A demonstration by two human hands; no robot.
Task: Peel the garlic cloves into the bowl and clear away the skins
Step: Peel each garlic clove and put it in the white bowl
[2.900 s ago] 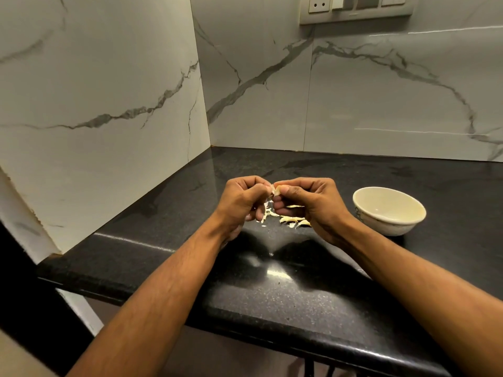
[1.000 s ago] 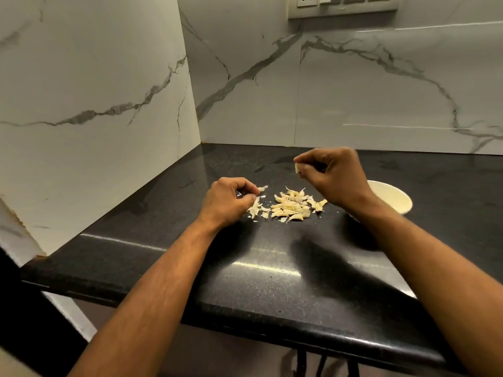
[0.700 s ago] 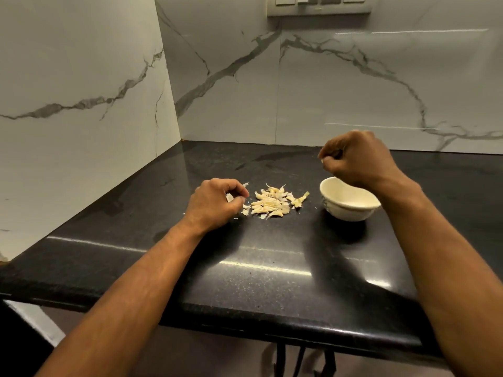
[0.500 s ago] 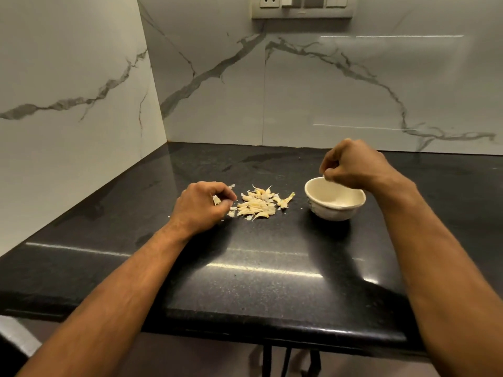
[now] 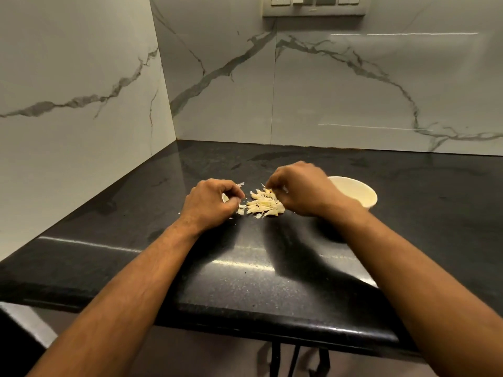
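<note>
Since half a second ago the right hand [image 5: 302, 190] has been coming away from above the bowl [image 5: 356, 195] and is now hovering over the right edge of the skins [image 5: 264, 204], so that its wrist is hiding the bowl's left rim. Its fingers are curling down, with the fingertips [image 5: 270, 186] reaching into the far side of the pile; whether this grip is pinching a piece or closing on nothing, I cannot tell, since the tips are blurring into the pale flakes. The left hand [image 5: 211, 202] is still resting on the tabletop [image 5: 245, 268] just left of the pile, knuckles up, its grip clenching round a small pale scrap [image 5: 225, 198] that is showing between thumb and forefinger; whether it is a clove or a skin is too small to tell. The skins are lying in a loose heap between the two hands, with a few stray flakes lying beside the left fingers. The bowl is standing upright on the tabletop to the right of the heap, near but not touching it; its inside is looking pale, and what is lying in it is hiding behind the near wall and the wrist. Behind, marble wall [image 5: 353, 91] panels are meeting in a corner, and a switch plate [image 5: 313, 5] is sitting at the top edge.
</note>
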